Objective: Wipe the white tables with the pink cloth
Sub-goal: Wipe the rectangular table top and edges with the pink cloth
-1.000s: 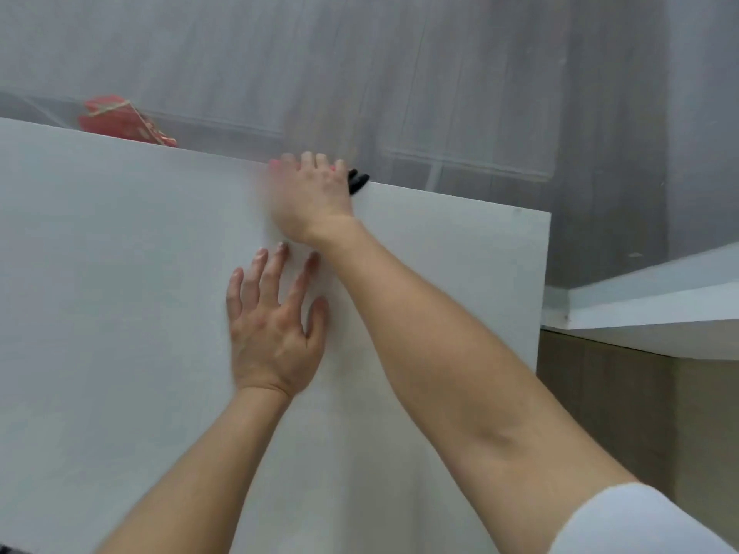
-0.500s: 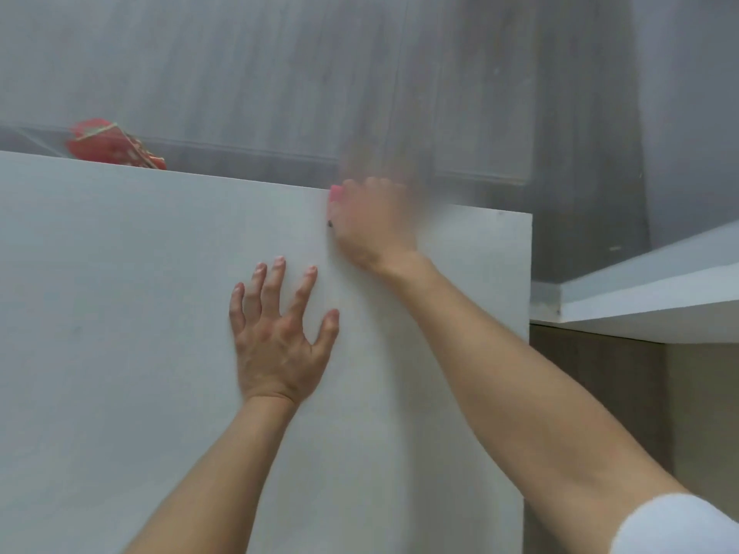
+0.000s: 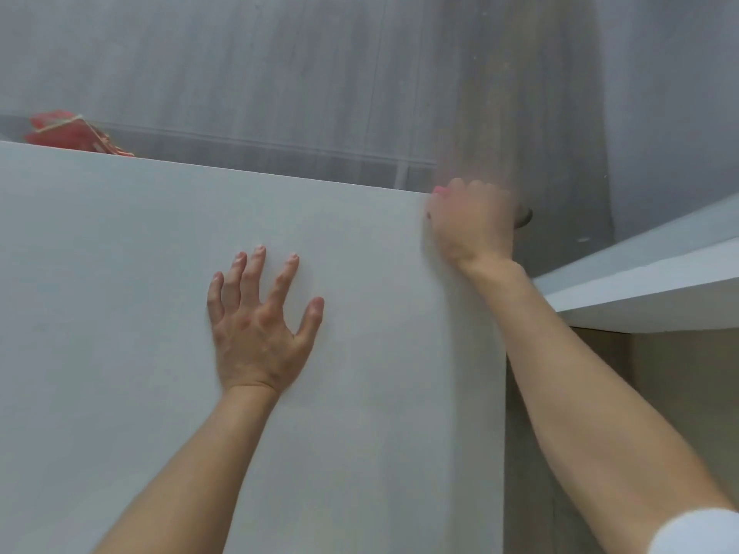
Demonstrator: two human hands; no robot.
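Note:
A white table [image 3: 120, 313] fills the left and centre of the view. My left hand [image 3: 260, 325] lies flat on it with fingers spread, holding nothing. My right hand [image 3: 472, 221] is at the table's far right corner, blurred by motion, closed over the pink cloth [image 3: 440, 190]. Only a small pink edge of the cloth shows past my fingers; the rest is hidden under the hand.
A second white table [image 3: 648, 289] stands to the right across a narrow gap. A red object [image 3: 68, 133] lies on the grey floor beyond the far edge at the left. A dark object [image 3: 524, 217] peeks out behind my right hand.
My right hand has swept the cloth rightward along the far edge, from near the middle to the far right corner. My left hand has stayed flat in place.

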